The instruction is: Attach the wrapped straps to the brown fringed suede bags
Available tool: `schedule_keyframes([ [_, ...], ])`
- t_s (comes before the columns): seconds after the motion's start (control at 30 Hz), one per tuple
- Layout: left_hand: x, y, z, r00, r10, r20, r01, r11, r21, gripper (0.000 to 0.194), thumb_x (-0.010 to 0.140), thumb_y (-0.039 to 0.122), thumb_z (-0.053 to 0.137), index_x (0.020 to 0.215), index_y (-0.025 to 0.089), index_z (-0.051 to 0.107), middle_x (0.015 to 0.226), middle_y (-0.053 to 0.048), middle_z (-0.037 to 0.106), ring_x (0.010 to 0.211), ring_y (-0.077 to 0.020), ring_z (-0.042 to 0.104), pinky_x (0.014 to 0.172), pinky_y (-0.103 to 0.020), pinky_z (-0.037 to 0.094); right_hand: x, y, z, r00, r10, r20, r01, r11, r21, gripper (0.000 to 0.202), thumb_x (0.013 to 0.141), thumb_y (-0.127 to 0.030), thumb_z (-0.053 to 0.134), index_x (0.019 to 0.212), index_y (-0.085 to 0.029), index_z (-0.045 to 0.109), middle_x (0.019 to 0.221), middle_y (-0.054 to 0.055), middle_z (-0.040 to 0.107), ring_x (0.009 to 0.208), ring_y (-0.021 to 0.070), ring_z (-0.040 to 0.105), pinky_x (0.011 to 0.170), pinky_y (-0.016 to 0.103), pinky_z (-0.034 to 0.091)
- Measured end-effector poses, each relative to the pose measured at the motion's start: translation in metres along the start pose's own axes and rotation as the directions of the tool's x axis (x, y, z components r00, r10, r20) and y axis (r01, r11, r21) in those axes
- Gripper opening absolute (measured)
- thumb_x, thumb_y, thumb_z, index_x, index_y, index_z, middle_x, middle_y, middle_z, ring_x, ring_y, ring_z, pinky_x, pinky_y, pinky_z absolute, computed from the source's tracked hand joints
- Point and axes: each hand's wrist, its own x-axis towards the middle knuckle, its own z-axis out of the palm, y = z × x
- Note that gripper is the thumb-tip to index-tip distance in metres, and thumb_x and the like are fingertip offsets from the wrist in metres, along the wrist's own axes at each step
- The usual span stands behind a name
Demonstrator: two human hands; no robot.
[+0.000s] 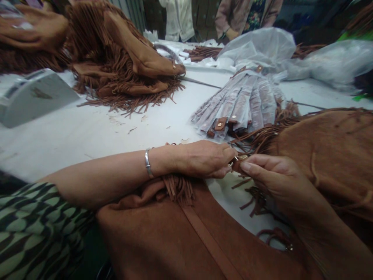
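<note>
My left hand (204, 157), with a silver bracelet at the wrist, reaches across from the left and is closed on a small metal clasp (232, 160). Facing it, my right hand (271, 171) pinches the end of a brown leather strap (237, 166) between thumb and forefinger. The two hands almost touch at the metal piece, and its exact shape is partly hidden by my fingers. Below them a brown suede bag (163, 233) with a short fringe lies near my body, under my left forearm. A loop of strap with a metal end (279, 238) rests by its right side.
Plastic-wrapped straps (247, 101) are fanned out beyond my hands. Fringed brown suede bags (116, 66) pile up at the back left, and another bag (329, 147) lies at right. Clear plastic bags (262, 44) and two people (247, 17) are across the white table (96, 132).
</note>
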Motion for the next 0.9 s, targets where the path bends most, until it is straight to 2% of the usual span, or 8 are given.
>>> schedule_keyframes([
  [0.2,-0.002,-0.002,0.002,0.996,0.084,-0.024,-0.085,0.996,-0.028,0.019,0.087,0.020,0.048,0.104,0.011,0.048,0.098,-0.010,0.060,0.079,-0.0166,0.056,0.070,-0.027,0.045,0.001,-0.007,-0.002,0.991,0.121,-0.057,-0.110,0.980,0.166,0.027,0.059,-0.035,0.084,0.064,-0.014,0.068,0.064,0.005,0.066,0.058,0.0130,0.059,0.052,0.020,0.044],
  [0.27,-0.002,-0.001,0.003,0.999,0.039,-0.029,-0.040,0.999,-0.029,0.018,0.087,0.020,0.048,0.103,0.012,0.049,0.096,-0.008,0.061,0.079,-0.0164,0.057,0.070,-0.026,0.045,0.000,-0.010,-0.003,0.988,0.144,-0.046,-0.133,0.972,0.191,0.026,0.058,-0.033,0.085,0.064,-0.014,0.069,0.066,0.005,0.067,0.059,0.0119,0.059,0.055,0.018,0.045],
  [0.33,-0.001,0.003,0.003,0.998,-0.047,-0.046,0.046,0.999,-0.021,0.016,0.090,0.028,0.049,0.097,0.014,0.052,0.091,-0.006,0.062,0.075,-0.0165,0.058,0.064,-0.026,0.043,-0.001,-0.012,-0.004,0.990,0.136,-0.049,-0.124,0.974,0.189,0.025,0.060,-0.034,0.085,0.066,-0.015,0.069,0.067,0.005,0.068,0.060,0.0122,0.060,0.055,0.019,0.045],
  [0.43,0.000,0.009,0.003,0.987,-0.145,-0.068,0.149,0.987,0.058,0.028,0.092,0.041,0.048,0.092,0.014,0.055,0.085,-0.007,0.063,0.070,-0.0178,0.058,0.057,-0.027,0.038,-0.003,-0.012,-0.004,0.995,0.096,-0.042,-0.088,0.983,0.161,0.027,0.060,-0.037,0.084,0.066,-0.015,0.069,0.066,0.005,0.068,0.061,0.0138,0.060,0.055,0.021,0.045],
  [0.5,0.001,0.011,0.003,0.986,-0.157,-0.055,0.163,0.978,0.129,0.031,0.093,0.042,0.046,0.094,0.012,0.055,0.085,-0.009,0.064,0.070,-0.0189,0.059,0.056,-0.028,0.036,-0.004,-0.011,-0.004,0.996,0.070,-0.058,-0.064,0.993,0.102,0.030,0.059,-0.040,0.085,0.065,-0.015,0.069,0.066,0.005,0.067,0.061,0.0138,0.059,0.054,0.021,0.044],
  [0.6,0.001,0.009,0.004,0.996,-0.087,-0.026,0.090,0.981,0.171,0.032,0.094,0.041,0.045,0.094,0.011,0.056,0.083,-0.009,0.064,0.070,-0.0187,0.059,0.058,-0.029,0.037,-0.004,-0.011,-0.004,0.995,0.021,-0.098,-0.025,0.999,-0.040,0.034,0.058,-0.044,0.084,0.064,-0.014,0.070,0.063,0.004,0.066,0.058,0.0125,0.055,0.051,0.021,0.040],
  [0.7,0.000,0.006,0.005,1.000,-0.009,0.002,0.009,0.987,0.158,0.032,0.094,0.041,0.045,0.092,0.011,0.056,0.081,-0.009,0.063,0.069,-0.0182,0.059,0.060,-0.029,0.039,-0.002,-0.012,-0.004,0.996,0.007,-0.094,-0.014,0.997,-0.076,0.035,0.058,-0.045,0.084,0.060,-0.014,0.068,0.060,0.003,0.063,0.055,0.0109,0.053,0.051,0.021,0.038],
  [0.9,0.001,0.009,0.003,0.997,-0.053,0.053,0.048,0.994,0.101,0.029,0.093,0.038,0.046,0.097,0.011,0.056,0.085,-0.010,0.065,0.074,-0.0196,0.061,0.063,-0.029,0.042,0.010,-0.009,-0.011,0.996,0.083,-0.026,-0.083,0.997,0.003,0.038,0.046,-0.043,0.088,0.058,-0.012,0.068,0.060,0.005,0.066,0.052,0.0105,0.054,0.047,0.019,0.038],
])
